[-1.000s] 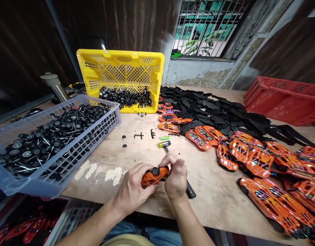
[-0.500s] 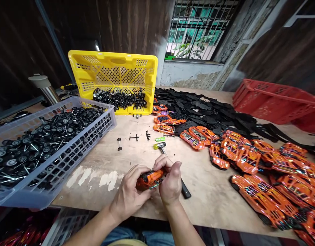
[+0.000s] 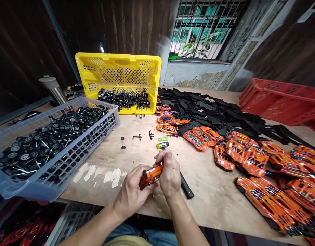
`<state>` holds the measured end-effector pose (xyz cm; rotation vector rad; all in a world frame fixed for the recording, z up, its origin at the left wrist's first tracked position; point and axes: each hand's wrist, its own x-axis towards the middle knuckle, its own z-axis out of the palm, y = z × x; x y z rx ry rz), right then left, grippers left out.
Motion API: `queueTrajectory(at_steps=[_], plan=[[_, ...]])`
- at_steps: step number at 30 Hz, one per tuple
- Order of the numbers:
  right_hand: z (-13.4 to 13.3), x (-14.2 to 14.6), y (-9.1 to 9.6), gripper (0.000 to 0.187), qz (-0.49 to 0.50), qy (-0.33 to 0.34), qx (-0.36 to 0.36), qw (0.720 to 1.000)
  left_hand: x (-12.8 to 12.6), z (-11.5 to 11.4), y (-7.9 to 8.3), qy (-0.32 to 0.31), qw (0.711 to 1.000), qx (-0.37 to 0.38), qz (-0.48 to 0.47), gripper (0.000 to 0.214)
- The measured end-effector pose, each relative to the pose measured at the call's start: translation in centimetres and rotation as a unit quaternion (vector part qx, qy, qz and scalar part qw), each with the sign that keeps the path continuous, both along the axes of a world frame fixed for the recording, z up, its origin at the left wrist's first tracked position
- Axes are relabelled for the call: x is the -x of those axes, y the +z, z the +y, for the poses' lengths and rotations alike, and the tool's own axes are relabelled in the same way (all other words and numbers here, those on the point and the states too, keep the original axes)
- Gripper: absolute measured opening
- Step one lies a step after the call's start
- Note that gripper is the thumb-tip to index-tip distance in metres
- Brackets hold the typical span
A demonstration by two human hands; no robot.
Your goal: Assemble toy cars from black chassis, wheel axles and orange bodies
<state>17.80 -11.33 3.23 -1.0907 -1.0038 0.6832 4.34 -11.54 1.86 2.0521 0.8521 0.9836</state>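
An orange toy car [image 3: 152, 175] is held up on its side above the near edge of the table, a black wheel showing at its left end. My left hand [image 3: 131, 189] wraps its left end, thumb underneath. Closed around the car's right end is my right hand [image 3: 169, 174], its fingers covering that part. Under and beside the right hand lies a hammer with a black handle [image 3: 186, 187] and a yellow-and-black head [image 3: 162, 145]. A green piece [image 3: 162, 139] lies just behind the hammer head.
At left stands a clear crate [image 3: 93, 136] of wheels on axles; behind it a yellow basket [image 3: 123, 61] holds more. Orange toy cars [image 3: 272, 201] crowd the right, with black flat parts [image 3: 206, 109] and a red crate [image 3: 280, 102] behind. A loose axle [image 3: 122, 142] lies mid-table.
The toy car has been turned in my hands, and my right hand now covers more of its right end. The whole view has shifted slightly.
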Motion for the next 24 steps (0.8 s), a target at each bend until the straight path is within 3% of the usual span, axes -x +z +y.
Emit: queueTrajectory(at_steps=[3,5,9,12,16,19,21,24], plan=[[-1.0,-1.0,0.6,0.037,-0.065,0.038,0.022,0.997,0.5,0.7,0.2,-0.013,1.0,-0.014,0.01,0.023],[-1.9,-1.4,0.9,0.027,-0.171,0.033,-0.012,0.985,0.5,0.9,0.5,-0.014,0.999,-0.025,0.02,0.021],[-2.6,-0.8,0.9,0.017,-0.376,-0.012,-0.111,0.92,-0.4,0.2,1.0,0.002,0.998,-0.049,0.03,0.013],[-2.0,-0.3,0.5,0.022,-0.418,-0.066,-0.148,0.894,-1.2,-0.7,1.1,0.029,0.996,-0.072,0.049,0.01],[-1.0,-0.3,0.5,0.03,-0.435,-0.094,-0.164,0.881,-1.9,-1.3,0.9,0.041,0.996,-0.055,0.064,0.004],[-0.9,-0.6,0.8,0.032,-0.414,-0.105,-0.129,0.895,-2.0,-1.0,0.9,0.046,0.996,-0.034,0.074,0.006],[-1.2,-1.1,0.9,0.031,-0.372,-0.078,-0.08,0.921,-1.7,-0.3,1.1,0.039,0.996,-0.037,0.075,0.01],[-1.7,-2.6,0.7,0.034,-0.188,-0.023,0.016,0.982,-0.7,1.2,1.6,-0.011,0.992,-0.11,0.062,0.033]])
